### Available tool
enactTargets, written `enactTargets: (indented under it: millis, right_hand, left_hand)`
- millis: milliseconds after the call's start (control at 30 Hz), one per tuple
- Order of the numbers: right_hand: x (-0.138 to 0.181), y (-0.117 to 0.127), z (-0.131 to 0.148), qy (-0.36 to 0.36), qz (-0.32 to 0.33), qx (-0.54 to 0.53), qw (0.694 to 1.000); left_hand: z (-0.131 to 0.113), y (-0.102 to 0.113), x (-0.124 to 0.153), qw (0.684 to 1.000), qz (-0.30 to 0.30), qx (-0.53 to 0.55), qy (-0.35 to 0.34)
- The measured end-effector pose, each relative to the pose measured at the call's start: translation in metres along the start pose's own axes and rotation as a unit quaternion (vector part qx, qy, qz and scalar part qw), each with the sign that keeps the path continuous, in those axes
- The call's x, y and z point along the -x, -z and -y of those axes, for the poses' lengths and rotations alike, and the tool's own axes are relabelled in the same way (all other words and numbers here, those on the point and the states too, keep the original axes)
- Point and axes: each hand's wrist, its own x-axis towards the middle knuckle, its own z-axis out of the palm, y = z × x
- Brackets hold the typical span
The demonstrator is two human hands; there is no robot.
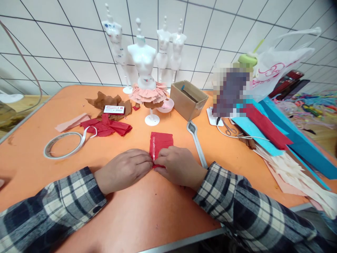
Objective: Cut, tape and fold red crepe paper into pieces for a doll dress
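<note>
A folded piece of red crepe paper (pixel 161 142) lies on the orange table (pixel 137 211) in front of me, with a strip of clear tape along its left edge. My left hand (pixel 123 169) and my right hand (pixel 179 166) meet at its near end. Both hands have their fingers curled and pinch the paper's lower edge between fingertips. Behind it stands a white doll mannequin (pixel 143 59) wearing a layered pink and brown paper skirt (pixel 149 94).
A tape roll (pixel 63 144) lies at left, near red paper scraps (pixel 106 127), brown paper (pixel 105 101) and a small box (pixel 114 109). A cardboard box (pixel 189 99), a grey tool (pixel 196 140), scissors (pixel 229 129), coloured paper sheets (pixel 265 133) and more mannequins (pixel 170 45) surround.
</note>
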Motion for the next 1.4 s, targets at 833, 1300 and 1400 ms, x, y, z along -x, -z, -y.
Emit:
enactTargets:
  millis: [833,1300,1400]
  right_hand:
    - [0.001,-0.001,0.003,0.011,-0.006,0.038,0.999]
    - [-0.001,-0.001,-0.007,-0.093,-0.062,-0.091,0.99]
    - [-0.004,-0.003,-0.008,-0.065,-0.073,-0.066,0.993]
  left_hand:
    - [-0.004,0.008,-0.005,0.998,0.018,-0.004,0.065]
    - [-0.007,0.006,-0.005,0.995,0.051,0.032,0.078]
    - [-0.006,0.005,-0.004,0.995,0.056,0.039,0.076]
